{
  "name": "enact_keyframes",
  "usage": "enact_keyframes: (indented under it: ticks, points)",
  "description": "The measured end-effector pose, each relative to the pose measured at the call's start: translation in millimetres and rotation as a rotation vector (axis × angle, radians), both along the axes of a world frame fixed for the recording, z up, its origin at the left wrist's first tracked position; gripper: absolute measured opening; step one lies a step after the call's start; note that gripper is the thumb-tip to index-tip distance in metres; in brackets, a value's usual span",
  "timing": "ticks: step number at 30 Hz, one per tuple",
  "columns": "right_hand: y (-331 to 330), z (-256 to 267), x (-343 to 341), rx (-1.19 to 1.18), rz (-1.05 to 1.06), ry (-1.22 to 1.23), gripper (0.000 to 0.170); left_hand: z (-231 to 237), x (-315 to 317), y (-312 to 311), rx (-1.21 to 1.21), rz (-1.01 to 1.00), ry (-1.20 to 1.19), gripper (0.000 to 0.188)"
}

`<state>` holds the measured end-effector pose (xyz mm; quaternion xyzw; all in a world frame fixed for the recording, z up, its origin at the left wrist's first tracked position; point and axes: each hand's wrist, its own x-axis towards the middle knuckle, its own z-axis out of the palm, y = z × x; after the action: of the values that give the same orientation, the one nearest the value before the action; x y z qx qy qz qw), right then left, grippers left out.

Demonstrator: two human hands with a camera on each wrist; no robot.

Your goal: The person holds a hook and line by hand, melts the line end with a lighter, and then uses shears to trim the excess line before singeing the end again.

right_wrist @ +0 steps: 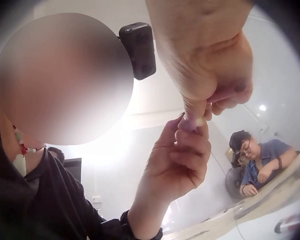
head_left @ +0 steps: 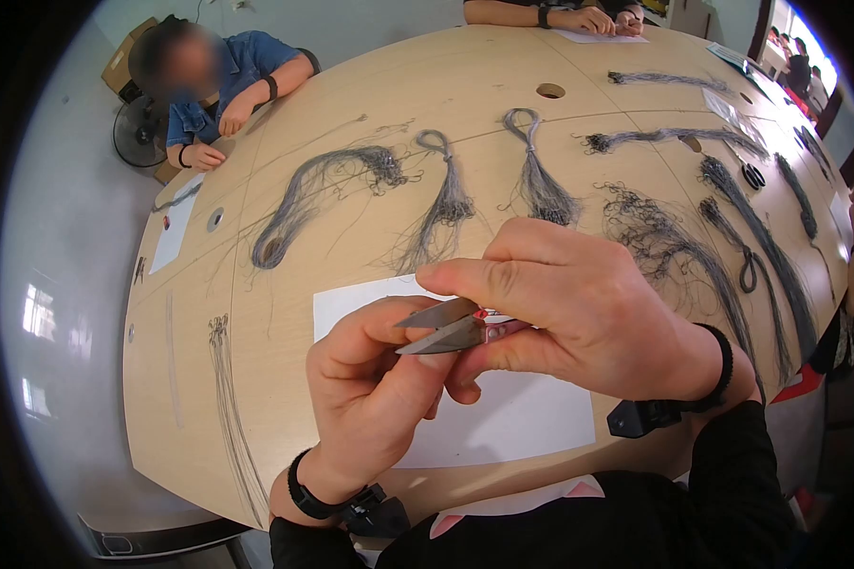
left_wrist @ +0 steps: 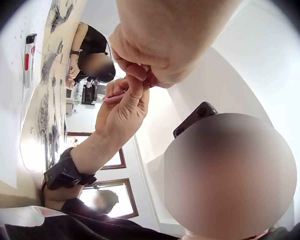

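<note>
Small scissors [head_left: 443,332] with grey blades and pink handles are held between both hands in the head view, the blades apart and pointing left. My right hand [head_left: 579,308] grips them near the pivot; the pink handle [left_wrist: 113,98] runs into its palm in the left wrist view. The curled fingers and thumb of my left hand [head_left: 375,370] hold about the blades, thumb below and forefinger behind. Under both hands lies a white sheet of paper [head_left: 531,427]. Beyond them are looped bundles of thin grey line [head_left: 446,190] with small hook-like ends.
More grey bundles [head_left: 759,247] spread over the right side of the wooden table [head_left: 294,199], with black-handled scissors [head_left: 752,175] among them. Several loose strands [head_left: 230,408] lie at the left. A marker [left_wrist: 29,60] rests on the paper. Other people [head_left: 242,81] sit across the table.
</note>
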<state>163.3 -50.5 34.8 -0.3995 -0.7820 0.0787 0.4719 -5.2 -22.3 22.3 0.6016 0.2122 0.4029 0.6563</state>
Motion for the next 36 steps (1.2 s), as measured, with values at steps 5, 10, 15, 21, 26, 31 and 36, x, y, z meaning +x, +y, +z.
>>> enact_keyframes:
  ticks: [5,10,15,21,26,31,36]
  points:
    - [0,0,1,-0.019,0.006,0.003,0.041,-1,2,-1,0.014,0.023,-0.024,0.017]
    - [-2,9,4,-0.201,0.031,0.016,0.036,-1,3,-1,-0.016,0.053,-0.083,0.011]
    - [-6,5,3,-0.358,0.142,0.429,0.024,-3,6,1,0.016,0.029,-0.148,0.006]
    - [-11,6,0,-0.485,0.259,0.476,0.027,-8,7,-1,0.192,0.121,-0.081,0.012]
    - [-10,2,-5,-0.340,0.195,0.393,0.029,-11,6,3,0.438,0.143,0.033,0.011]
    - [-7,-5,-9,-0.314,0.234,0.448,0.027,-8,9,-2,0.243,0.088,0.035,0.009]
    - [-8,-4,-8,-0.355,0.228,0.469,0.023,-7,9,-2,0.050,0.008,-0.075,0.007]
